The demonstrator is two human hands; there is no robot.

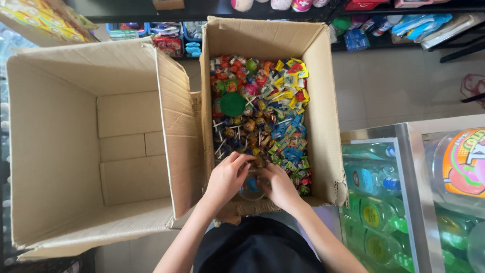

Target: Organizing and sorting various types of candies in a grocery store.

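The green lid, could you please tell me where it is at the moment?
In the head view, the green lid lies on the lollipops in the left half of the right-hand cardboard box, beyond the person's left hand.

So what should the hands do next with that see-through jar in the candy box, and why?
Probably lift the clear jar a little, free of the sweets. Both the left hand and the right hand are on it at the near end of the candy box, and lollipops crowd around it. The green lid lies apart, further back on the sweets.
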